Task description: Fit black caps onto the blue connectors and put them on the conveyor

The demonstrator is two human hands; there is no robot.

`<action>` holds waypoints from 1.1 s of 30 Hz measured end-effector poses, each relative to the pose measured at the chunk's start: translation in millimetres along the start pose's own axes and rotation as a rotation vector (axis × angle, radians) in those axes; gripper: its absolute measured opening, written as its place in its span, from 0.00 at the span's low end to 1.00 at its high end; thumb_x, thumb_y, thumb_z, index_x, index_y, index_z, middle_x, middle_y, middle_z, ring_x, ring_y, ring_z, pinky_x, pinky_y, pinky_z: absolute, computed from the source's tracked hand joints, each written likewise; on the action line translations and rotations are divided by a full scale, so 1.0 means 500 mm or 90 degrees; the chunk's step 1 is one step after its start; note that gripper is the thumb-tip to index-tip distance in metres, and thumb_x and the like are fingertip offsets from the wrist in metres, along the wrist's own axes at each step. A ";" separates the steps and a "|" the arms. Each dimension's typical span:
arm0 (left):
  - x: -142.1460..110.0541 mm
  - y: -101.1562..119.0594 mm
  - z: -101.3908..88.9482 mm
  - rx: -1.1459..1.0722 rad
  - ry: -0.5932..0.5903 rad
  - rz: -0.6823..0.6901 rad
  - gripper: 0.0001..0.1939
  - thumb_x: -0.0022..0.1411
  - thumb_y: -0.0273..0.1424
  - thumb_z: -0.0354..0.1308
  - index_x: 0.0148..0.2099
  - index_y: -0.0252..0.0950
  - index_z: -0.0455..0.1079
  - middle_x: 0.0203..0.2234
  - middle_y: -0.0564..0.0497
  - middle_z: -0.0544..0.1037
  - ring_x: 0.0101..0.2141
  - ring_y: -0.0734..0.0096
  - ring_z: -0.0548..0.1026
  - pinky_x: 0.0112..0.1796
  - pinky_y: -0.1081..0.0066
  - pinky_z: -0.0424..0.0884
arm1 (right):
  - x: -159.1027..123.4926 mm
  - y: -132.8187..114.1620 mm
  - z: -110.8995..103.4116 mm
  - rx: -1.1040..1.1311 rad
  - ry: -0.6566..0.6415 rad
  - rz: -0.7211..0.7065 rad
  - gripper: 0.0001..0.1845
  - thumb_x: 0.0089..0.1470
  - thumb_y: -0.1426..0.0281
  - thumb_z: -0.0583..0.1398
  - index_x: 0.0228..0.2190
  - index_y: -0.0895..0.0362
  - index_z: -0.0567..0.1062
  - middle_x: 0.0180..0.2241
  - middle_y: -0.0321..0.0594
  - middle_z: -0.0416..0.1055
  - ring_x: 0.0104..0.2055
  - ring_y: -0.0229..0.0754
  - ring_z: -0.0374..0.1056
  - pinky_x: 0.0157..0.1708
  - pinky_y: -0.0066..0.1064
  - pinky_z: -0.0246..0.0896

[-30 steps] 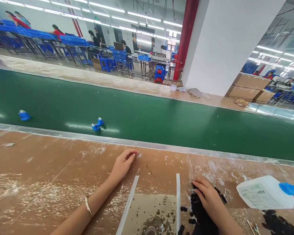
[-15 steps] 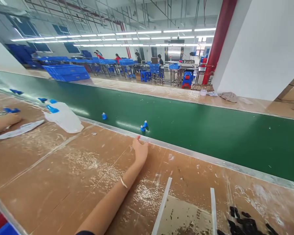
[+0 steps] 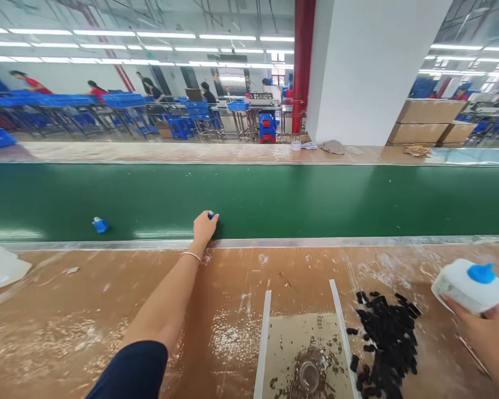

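My left hand [image 3: 205, 227] reaches over the near edge of the green conveyor belt [image 3: 274, 199]. Its fingers are closed round a small blue part [image 3: 211, 215] with a pale tip, mostly hidden by the hand. Another such blue piece [image 3: 100, 224] rests on the belt to the left. At the right, my right hand [image 3: 482, 332] grips a white plastic bottle [image 3: 461, 285] with a blue cap [image 3: 481, 273], just above or on the brown tabletop [image 3: 216, 282]. A pile of small black pieces [image 3: 386, 338] lies to the left of that bottle.
A beige sheet [image 3: 286, 332] with dark residue and a round clear spot lies between two white strips at the front. A white object [image 3: 2, 266] sits at the left edge. Beyond the belt stand a white pillar [image 3: 357, 72] and cardboard boxes [image 3: 428, 113]; people work at far tables.
The view has turned right. My left hand has gone from the belt's edge onto the blue pieces and closed. My right hand with the bottle has come into view.
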State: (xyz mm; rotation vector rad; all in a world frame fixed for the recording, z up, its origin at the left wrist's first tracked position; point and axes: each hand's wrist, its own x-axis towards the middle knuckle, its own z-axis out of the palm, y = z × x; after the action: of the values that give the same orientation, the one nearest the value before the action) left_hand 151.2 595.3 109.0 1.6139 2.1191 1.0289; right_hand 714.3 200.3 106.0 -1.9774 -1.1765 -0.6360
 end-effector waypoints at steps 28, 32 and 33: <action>-0.241 -0.002 -0.083 -0.025 -0.222 0.190 0.14 0.56 0.43 0.48 0.33 0.37 0.66 0.28 0.51 0.73 0.28 0.67 0.67 0.29 0.70 0.60 | -0.150 -0.306 -0.128 -0.025 -0.063 -0.458 0.32 0.62 0.80 0.52 0.63 0.44 0.58 0.43 0.35 0.78 0.43 0.45 0.65 0.57 0.42 0.48; -0.230 0.014 -0.108 -0.013 -0.343 0.234 0.15 0.52 0.44 0.52 0.25 0.38 0.62 0.22 0.52 0.70 0.24 0.69 0.64 0.26 0.71 0.57 | -0.138 -0.307 -0.143 -0.040 -0.034 -0.479 0.30 0.63 0.78 0.53 0.63 0.47 0.59 0.41 0.38 0.79 0.42 0.47 0.66 0.56 0.43 0.49; -0.228 0.015 -0.116 -0.009 -0.395 0.250 0.15 0.50 0.44 0.55 0.22 0.38 0.62 0.20 0.53 0.69 0.23 0.70 0.64 0.25 0.71 0.57 | -0.135 -0.306 -0.146 -0.045 -0.024 -0.491 0.29 0.63 0.78 0.54 0.63 0.48 0.60 0.40 0.39 0.79 0.41 0.48 0.66 0.55 0.43 0.50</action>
State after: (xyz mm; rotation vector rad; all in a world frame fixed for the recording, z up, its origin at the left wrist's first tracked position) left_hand 159.3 470.0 133.5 2.0537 1.4191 0.5210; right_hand 544.1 154.5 153.7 -1.5489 -1.9761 -1.0265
